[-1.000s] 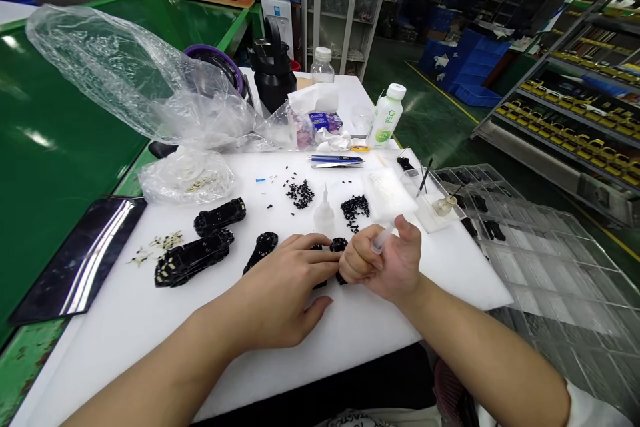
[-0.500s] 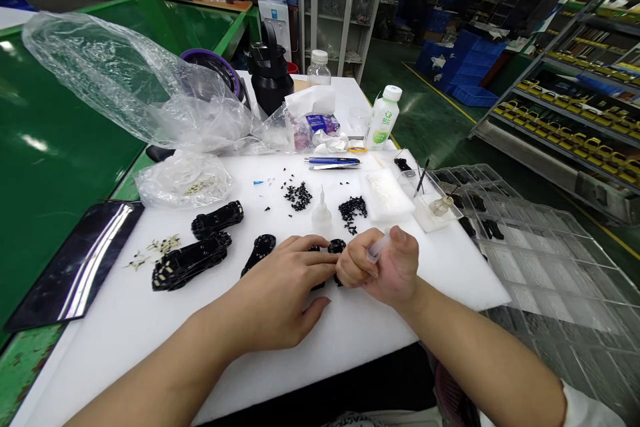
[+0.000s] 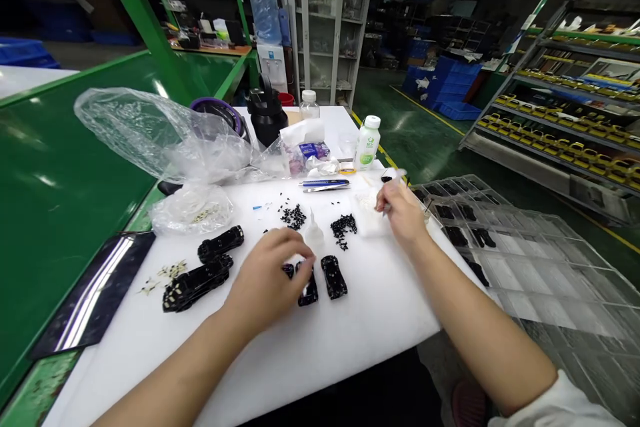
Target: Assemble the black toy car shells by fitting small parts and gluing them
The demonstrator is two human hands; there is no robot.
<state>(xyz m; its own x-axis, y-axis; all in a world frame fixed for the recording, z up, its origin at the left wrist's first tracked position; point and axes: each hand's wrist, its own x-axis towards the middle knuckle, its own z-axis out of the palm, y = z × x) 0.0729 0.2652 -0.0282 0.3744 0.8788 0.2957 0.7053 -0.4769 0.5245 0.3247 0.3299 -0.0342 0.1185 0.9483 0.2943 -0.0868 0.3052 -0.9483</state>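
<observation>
My left hand [image 3: 270, 273] is curled over the table, thumb and forefinger nearly meeting. Anything between these fingertips is too blurred to name. Beneath them lies a small black toy car body [image 3: 309, 290], with another black car body [image 3: 334, 277] just to its right. Over by the white foam block [image 3: 367, 213], my right hand [image 3: 400, 210] has its fingers pinched together; what it grips is smeared by motion. A translucent squeeze bottle [image 3: 313, 233] with a thin nozzle stands between two piles of tiny black parts [image 3: 293, 217].
More black car bodies [image 3: 197, 283] lie at left beside small cream-coloured parts [image 3: 173, 270]. A crumpled clear bag [image 3: 193, 210], a blue utility knife [image 3: 324, 183] and a white bottle [image 3: 367, 143] are farther back. Compartment trays [image 3: 530, 260] stand right of the table.
My right hand has moved right and away from me, from the car bodies to the foam block. My left hand has drawn back slightly left, uncovering two car bodies. The camera view has shifted.
</observation>
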